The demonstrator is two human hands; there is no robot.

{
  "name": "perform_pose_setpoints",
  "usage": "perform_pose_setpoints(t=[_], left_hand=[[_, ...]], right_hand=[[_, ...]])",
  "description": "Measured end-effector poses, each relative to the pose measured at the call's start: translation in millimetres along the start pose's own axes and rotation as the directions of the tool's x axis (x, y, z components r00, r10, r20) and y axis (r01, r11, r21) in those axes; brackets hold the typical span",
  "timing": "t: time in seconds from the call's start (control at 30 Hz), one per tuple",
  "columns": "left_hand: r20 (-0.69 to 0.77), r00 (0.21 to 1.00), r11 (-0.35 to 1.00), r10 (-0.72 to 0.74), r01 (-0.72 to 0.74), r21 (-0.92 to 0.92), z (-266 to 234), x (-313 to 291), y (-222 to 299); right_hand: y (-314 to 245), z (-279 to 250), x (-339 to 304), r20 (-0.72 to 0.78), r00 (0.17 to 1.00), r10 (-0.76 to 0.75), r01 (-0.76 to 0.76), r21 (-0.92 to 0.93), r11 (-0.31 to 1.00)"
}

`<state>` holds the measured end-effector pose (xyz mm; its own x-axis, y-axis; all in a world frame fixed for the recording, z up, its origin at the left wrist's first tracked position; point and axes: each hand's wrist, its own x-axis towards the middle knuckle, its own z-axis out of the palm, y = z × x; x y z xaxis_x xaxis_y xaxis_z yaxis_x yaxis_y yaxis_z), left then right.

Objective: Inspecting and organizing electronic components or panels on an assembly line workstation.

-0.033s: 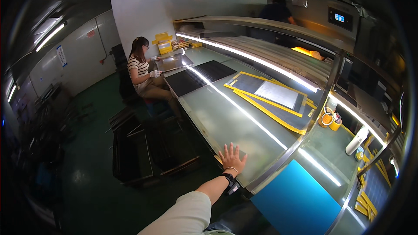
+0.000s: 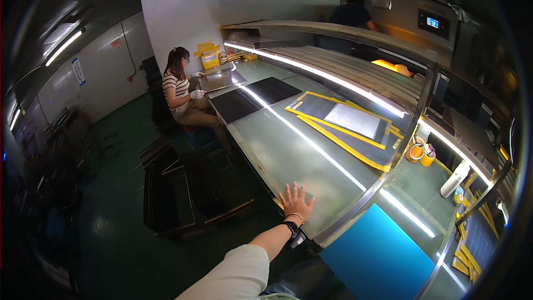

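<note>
My left hand (image 2: 297, 206) lies palm down with fingers spread on the near corner of a glossy table (image 2: 288, 161), close to its left edge. Nothing is in it. A dark watch (image 2: 292, 226) and a thin bracelet circle that wrist. To the right of the hand, past a metal post and rail, is a flat blue sheet (image 2: 377, 258). Beyond the hand, yellow-edged dark panels (image 2: 316, 105) overlap on the table, with a pale sheet (image 2: 354, 120) on top. My right hand is out of sight.
A seated co-worker (image 2: 179, 86) in white gloves handles a flat plate (image 2: 222, 80) at the far end, beside a black panel (image 2: 239, 104). Dark racks (image 2: 169, 200) stand on the floor at left. A white bottle (image 2: 455, 179) and tape rolls (image 2: 415, 151) sit at right.
</note>
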<state>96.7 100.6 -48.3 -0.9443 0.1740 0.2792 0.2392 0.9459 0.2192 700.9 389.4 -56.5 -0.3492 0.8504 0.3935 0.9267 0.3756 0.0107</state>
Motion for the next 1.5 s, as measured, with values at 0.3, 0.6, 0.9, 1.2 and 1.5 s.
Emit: perform_pose_setpoints(t=[0.3, 0.6, 0.9, 1.2, 1.5], left_hand=[[0.007, 1.000, 1.000, -0.015, 0.015, 0.006, 0.8, -0.5, 0.3], [-0.163, 0.984, 0.991, 0.067, -0.085, -0.108, 28.5, 3.7, -3.5], [0.098, 0.994, 0.998, -0.052, 0.055, -0.026, -22.5, 2.4, 0.2], [0.158, 0.986, 0.999, -0.052, 0.052, 0.001, -29.9, 0.3, 19.7], [0.147, 0.988, 0.996, -0.045, 0.033, 0.084, -14.4, 6.3, 17.0]], right_hand=[[0.7, 4.9, 6.8, -0.008, 1.000, -0.004, 0.004, 0.008, 1.000], [35.3, 44.7, -3.8, -0.037, 0.999, 0.000, 0.003, 0.077, 0.997], [-24.3, 2.8, -0.2, 0.024, 0.984, 0.174, -0.176, 0.107, 0.979], [46.2, -3.1, 23.1, 0.210, 0.969, -0.134, 0.054, 0.348, 0.936], [172.6, -190.1, 243.5, 0.183, 0.943, 0.277, -0.323, 0.698, 0.639]])
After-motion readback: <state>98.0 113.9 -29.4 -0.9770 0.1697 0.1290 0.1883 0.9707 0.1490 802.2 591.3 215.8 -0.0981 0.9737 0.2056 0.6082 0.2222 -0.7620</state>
